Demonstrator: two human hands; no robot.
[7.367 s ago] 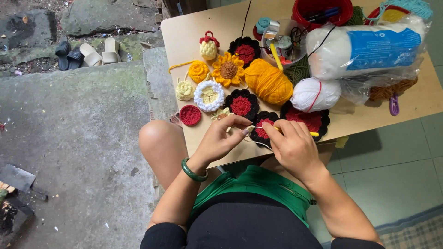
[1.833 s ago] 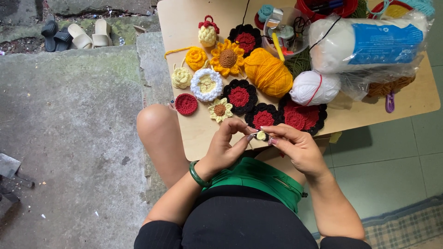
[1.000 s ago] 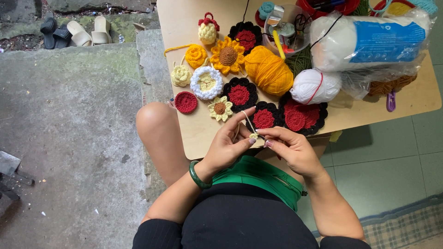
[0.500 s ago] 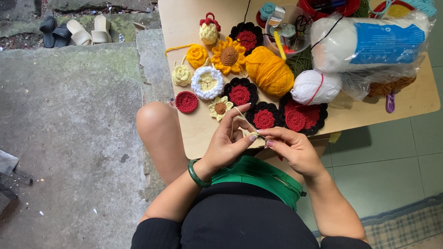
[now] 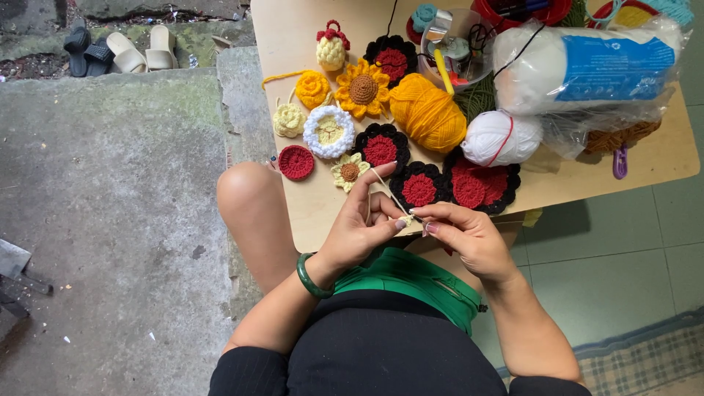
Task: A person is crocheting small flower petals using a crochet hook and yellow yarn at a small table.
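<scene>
Tabletop [image 5: 323, 213]: light wood, crowded toward its far and right edges. Bare strip along the near edge only.

Large items: white bundle in a clear plastic bag [image 5: 587, 70] at the far right; yellow yarn ball [image 5: 427, 111] mid-tabletop; white yarn ball [image 5: 501, 138] just beside it.

Finished pieces: sunflower [image 5: 363, 89], white-rimmed round [image 5: 328, 132], red-and-black rounds [image 5: 447, 183] close to the near edge, small red disc [image 5: 296, 162] near the left edge.

Hands: both over the near edge, above the lap. Left hand [image 5: 359, 233] has fingers curled, pale yarn strand [image 5: 383, 185] running over the raised forefinger. Right hand [image 5: 469, 235] pinches a thin crochet hook; its tip is hard to make out. Between the fingertips sits a tiny pale crochet piece [image 5: 407, 219], held off the tabletop.

Step, as judged: early rounds of a small motif, stitch being formed. Next stitch likely calls for steady strand tension and a small hook turn.

Room: open toward the lap; red-and-black rounds lie just beyond the knuckles.
</scene>
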